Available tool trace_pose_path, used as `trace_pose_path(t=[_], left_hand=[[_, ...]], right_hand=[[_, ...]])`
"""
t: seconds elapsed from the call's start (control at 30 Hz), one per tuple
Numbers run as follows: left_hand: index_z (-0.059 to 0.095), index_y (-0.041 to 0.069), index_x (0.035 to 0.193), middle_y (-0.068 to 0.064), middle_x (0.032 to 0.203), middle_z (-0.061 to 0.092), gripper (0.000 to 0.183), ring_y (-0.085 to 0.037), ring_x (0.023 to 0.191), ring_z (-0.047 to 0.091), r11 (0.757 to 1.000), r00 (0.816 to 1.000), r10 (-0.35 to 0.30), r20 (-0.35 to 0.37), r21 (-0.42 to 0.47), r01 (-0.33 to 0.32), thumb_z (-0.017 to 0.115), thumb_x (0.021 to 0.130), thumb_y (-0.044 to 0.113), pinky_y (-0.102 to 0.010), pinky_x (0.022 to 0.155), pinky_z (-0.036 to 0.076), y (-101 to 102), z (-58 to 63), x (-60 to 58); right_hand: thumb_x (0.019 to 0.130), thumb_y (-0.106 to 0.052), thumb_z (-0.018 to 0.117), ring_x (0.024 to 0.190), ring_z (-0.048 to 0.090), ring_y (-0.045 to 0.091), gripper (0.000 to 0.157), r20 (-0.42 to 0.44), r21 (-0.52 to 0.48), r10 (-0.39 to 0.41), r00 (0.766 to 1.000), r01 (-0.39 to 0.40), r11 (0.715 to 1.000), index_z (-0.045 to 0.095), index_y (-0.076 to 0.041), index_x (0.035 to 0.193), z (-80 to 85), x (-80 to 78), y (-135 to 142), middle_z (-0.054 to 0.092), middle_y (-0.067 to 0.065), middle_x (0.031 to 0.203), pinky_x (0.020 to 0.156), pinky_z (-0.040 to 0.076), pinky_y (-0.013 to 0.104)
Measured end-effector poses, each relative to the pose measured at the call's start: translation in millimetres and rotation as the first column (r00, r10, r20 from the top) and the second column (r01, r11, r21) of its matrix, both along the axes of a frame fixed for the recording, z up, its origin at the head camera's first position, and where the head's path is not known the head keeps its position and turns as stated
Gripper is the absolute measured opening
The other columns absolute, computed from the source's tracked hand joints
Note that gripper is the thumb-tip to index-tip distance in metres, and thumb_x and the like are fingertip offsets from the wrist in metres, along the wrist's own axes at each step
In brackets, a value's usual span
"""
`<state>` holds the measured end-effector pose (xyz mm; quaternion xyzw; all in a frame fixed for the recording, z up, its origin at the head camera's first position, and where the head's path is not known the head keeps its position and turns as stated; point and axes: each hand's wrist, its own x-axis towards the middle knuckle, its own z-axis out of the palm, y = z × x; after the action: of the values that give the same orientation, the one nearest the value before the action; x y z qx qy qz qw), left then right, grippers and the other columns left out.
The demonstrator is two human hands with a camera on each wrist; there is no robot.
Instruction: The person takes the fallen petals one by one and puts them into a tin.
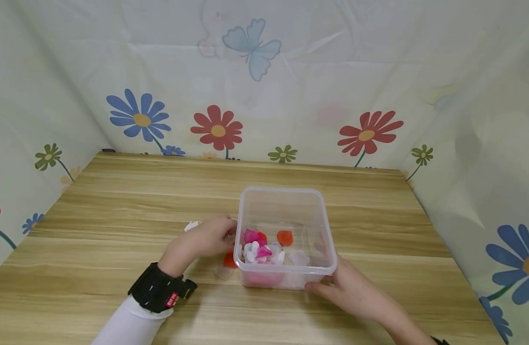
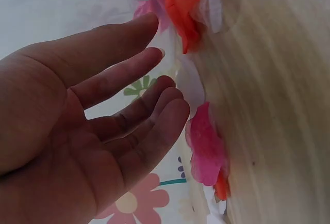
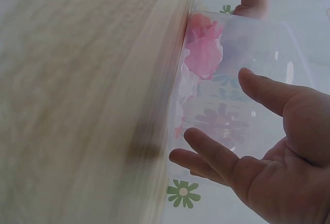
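A clear plastic box (image 1: 286,203) without a lid stands between my hands, its lower left strewn with pink and white petals and an orange petal (image 1: 285,238) lying apart. My left hand (image 1: 206,237) is beside the box's left wall, thumb and fingers spread with nothing between them in the left wrist view. Close to its fingertips lie a pink petal (image 2: 206,146) and an orange petal (image 2: 183,12) on the table. At the box's right front corner is my right hand (image 1: 350,290), its fingers loosely extended along the wall; the right wrist view does not clearly show contact.
Left of the box, an orange petal (image 1: 230,260) and a pale petal (image 1: 224,273) lie on the wooden table (image 1: 118,230). A white petal (image 1: 191,225) sits behind my left hand. A flower-printed curtain (image 1: 290,96) encloses the table's back and sides.
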<state>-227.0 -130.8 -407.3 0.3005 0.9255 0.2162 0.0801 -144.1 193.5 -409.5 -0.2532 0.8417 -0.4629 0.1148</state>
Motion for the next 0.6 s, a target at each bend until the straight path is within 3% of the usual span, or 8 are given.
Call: trace_pose_path(t=[0.23, 0.37, 0.6], left_hand=[[0.063, 0.011, 0.095, 0.002, 0.072, 0.045, 0.015, -0.014, 0.07, 0.044, 1.0, 0.996, -0.002, 0.085, -0.007, 0.002, 0.075, 0.085, 0.01, -0.021, 0.06, 0.035, 1.6, -6.5, 0.9], [0.061, 0.013, 0.093, 0.001, 0.072, 0.044, 0.018, -0.014, 0.07, 0.044, 1.0, 0.996, 0.012, 0.084, -0.028, -0.01, 0.077, 0.085, 0.012, -0.022, 0.06, 0.034, 2.5, -7.8, 1.8], [0.067, 0.013, 0.103, 0.005, 0.076, 0.05, 0.022, -0.014, 0.074, 0.048, 1.0, 0.996, 0.019, 0.091, -0.021, -0.018, 0.079, 0.084, 0.011, -0.024, 0.064, 0.039, 2.1, -8.6, 1.7]], right_hand=[[0.088, -0.012, 0.075, 0.115, 0.057, 0.021, 0.087, -0.008, 0.002, -0.001, 1.0, 0.001, 1.0, 0.017, -0.015, 0.153, -0.3, 0.4, -0.3, 0.053, 0.01, 0.13, 0.091, 0.046, 0.024], [0.088, -0.011, 0.075, 0.114, 0.058, 0.02, 0.089, -0.011, 0.003, 0.001, 1.0, -0.001, 1.0, 0.016, -0.017, 0.153, 0.3, 0.8, -0.7, 0.054, 0.009, 0.129, 0.091, 0.046, 0.024], [0.088, -0.011, 0.075, 0.114, 0.057, 0.02, 0.091, -0.006, 0.001, -0.002, 1.0, 0.002, 1.0, 0.013, -0.019, 0.154, 1.3, 1.0, -1.0, 0.053, 0.009, 0.131, 0.091, 0.046, 0.024]])
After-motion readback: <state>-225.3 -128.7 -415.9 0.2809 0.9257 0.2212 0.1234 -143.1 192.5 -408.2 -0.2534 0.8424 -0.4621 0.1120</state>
